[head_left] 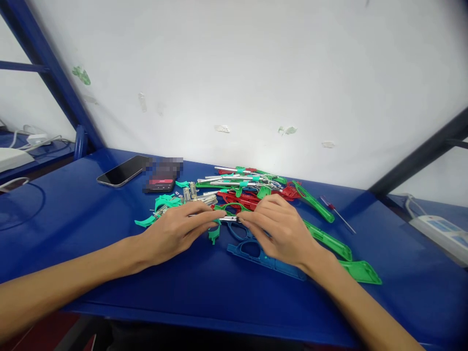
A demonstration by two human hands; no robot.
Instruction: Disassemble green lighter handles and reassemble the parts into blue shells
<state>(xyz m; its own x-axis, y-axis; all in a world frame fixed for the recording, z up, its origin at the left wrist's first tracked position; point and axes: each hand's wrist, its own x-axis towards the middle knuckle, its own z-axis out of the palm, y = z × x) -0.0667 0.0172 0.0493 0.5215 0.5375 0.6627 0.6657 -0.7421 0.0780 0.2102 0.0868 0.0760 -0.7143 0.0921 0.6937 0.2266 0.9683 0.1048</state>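
And here we are, both hands meeting over the middle of the blue counter (153, 297), with a slim silver piece (229, 219) strung between them! Look at it: bright and shiny, straight, lying almost level, with small dark marks along its short bare stretch and a black bit at the end by the right fingertips. The rest is hidden by fingers, so its full shape can't be told. The left hand (185, 226) has a narrow grip, thumb and fingers pinched on one end; the right hand (278, 226) matches it, fingertips closed tight on the other. Just under the left fingers sits a teal plastic part (214, 234), and whether it joins the silver piece, you cannot tell from here. Below the right hand, a blue plastic frame (268, 263) with a rounded opening lies flat on the counter. Behind, what a jumble: silver rods (226, 183) and red plastic parts (243, 200) heaped together, green shells (361, 271) spread away to the right, and a thin screwdriver (341, 217) beyond them!
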